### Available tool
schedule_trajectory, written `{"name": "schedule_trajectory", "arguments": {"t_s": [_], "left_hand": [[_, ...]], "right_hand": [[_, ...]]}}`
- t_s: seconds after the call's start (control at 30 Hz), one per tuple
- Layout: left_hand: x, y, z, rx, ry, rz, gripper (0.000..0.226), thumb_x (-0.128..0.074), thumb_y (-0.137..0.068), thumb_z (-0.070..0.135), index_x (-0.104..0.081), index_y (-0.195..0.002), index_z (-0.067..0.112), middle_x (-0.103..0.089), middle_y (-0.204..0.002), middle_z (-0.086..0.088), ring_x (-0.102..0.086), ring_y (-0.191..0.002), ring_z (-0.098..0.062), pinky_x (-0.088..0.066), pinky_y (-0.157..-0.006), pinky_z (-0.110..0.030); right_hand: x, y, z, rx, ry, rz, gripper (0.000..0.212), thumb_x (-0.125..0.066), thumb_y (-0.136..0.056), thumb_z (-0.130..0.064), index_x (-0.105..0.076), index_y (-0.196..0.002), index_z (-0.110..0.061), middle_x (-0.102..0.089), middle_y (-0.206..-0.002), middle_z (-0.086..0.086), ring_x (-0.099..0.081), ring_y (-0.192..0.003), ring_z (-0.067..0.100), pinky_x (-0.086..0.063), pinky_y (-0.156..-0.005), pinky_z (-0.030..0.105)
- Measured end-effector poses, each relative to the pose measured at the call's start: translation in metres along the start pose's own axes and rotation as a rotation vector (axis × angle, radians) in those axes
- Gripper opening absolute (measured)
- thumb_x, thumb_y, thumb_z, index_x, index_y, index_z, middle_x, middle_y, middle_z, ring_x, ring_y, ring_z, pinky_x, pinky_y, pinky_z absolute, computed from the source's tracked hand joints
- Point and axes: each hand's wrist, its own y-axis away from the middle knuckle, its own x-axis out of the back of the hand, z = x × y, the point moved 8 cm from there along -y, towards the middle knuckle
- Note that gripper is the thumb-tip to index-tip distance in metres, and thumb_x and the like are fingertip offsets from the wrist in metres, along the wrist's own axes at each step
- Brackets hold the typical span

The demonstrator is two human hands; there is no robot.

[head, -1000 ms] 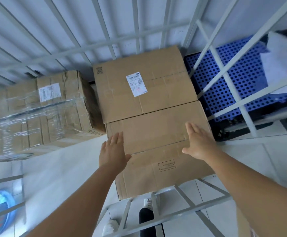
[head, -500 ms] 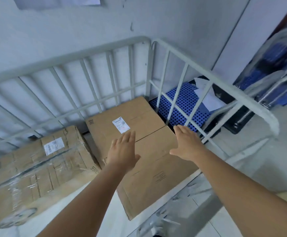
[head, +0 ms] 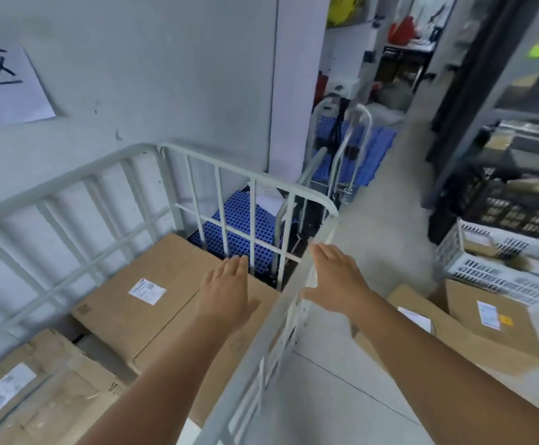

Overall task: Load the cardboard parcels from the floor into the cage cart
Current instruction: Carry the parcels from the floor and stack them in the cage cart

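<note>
The white cage cart [head: 69,184] stands against the wall. Inside it lie a large brown parcel with a white label [head: 139,284], a plain parcel [head: 239,345] in front of it, and a plastic-wrapped parcel [head: 37,390] at the lower left. My left hand [head: 226,290] hovers open above the parcels inside the cart, holding nothing. My right hand [head: 335,277] is open and empty, just outside the cart's near rail [head: 281,319]. On the floor to the right lie two labelled cardboard parcels [head: 438,335] [head: 493,319].
A blue perforated pallet [head: 239,226] lies behind the cart's right side. A hand trolley [head: 342,149] stands by the pillar. A white crate [head: 499,268] and a black crate [head: 512,203] sit at the right, below dark shelving. Bare grey floor runs between cart and parcels.
My view has lifted and swung right, bringing the floor parcels and aisle into sight. Both hands have risen off the front parcel; my right hand has moved outside the cart rail.
</note>
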Motion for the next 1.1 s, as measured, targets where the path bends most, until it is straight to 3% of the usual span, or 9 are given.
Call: {"name": "schedule_trajectory", "arguments": {"t_s": [0.2,0.5,0.7,0.87,1.1], "left_hand": [[-0.009,0.01,0.094,-0.191,-0.012,-0.021,0.086,-0.053,-0.092,0.048,-0.005,-0.155,0.016,-0.011,-0.161,0.0,-0.01,-0.148,-0.018,-0.01,-0.121,-0.038],[-0.056,0.086,0.237,-0.462,-0.063,-0.125,0.085,-0.05,-0.094,0.048,-0.001,-0.155,0.014,-0.007,-0.162,-0.002,-0.008,-0.149,-0.02,-0.008,-0.12,-0.038],[-0.089,0.18,0.314,-0.62,-0.101,-0.164,0.082,-0.051,-0.093,0.046,-0.008,-0.153,0.011,-0.017,-0.159,-0.004,-0.017,-0.145,-0.02,-0.016,-0.116,-0.034],[-0.116,0.256,0.371,-0.758,-0.128,-0.182,0.082,-0.055,-0.089,0.049,-0.019,-0.15,0.009,-0.031,-0.152,-0.005,-0.03,-0.139,-0.021,-0.026,-0.111,-0.033],[-0.147,0.345,0.463,-0.98,-0.153,-0.247,0.083,-0.054,-0.091,0.049,-0.015,-0.152,0.008,-0.026,-0.156,-0.008,-0.028,-0.141,-0.023,-0.025,-0.113,-0.032]], "right_hand": [[-0.003,0.076,0.084,-0.206,-0.07,0.022,0.092,-0.062,-0.088,-0.041,-0.005,-0.155,-0.013,-0.007,-0.163,0.003,-0.004,-0.15,0.023,-0.01,-0.121,0.04],[-0.045,0.231,0.194,-0.491,-0.114,0.024,0.094,-0.065,-0.084,-0.045,-0.011,-0.153,-0.012,-0.013,-0.16,0.003,-0.009,-0.148,0.024,-0.013,-0.119,0.041],[-0.075,0.358,0.229,-0.637,-0.151,0.047,0.09,-0.068,-0.082,-0.043,-0.017,-0.15,-0.013,-0.022,-0.154,0.004,-0.018,-0.143,0.024,-0.019,-0.116,0.038],[-0.103,0.468,0.253,-0.782,-0.197,0.034,0.095,-0.067,-0.084,-0.043,-0.011,-0.154,-0.013,-0.015,-0.16,0.003,-0.009,-0.149,0.023,-0.013,-0.119,0.039],[-0.135,0.61,0.288,-1.027,-0.284,0.081,0.098,-0.069,-0.083,-0.043,-0.01,-0.155,-0.013,-0.015,-0.16,0.002,-0.009,-0.149,0.022,-0.01,-0.12,0.039]]}}
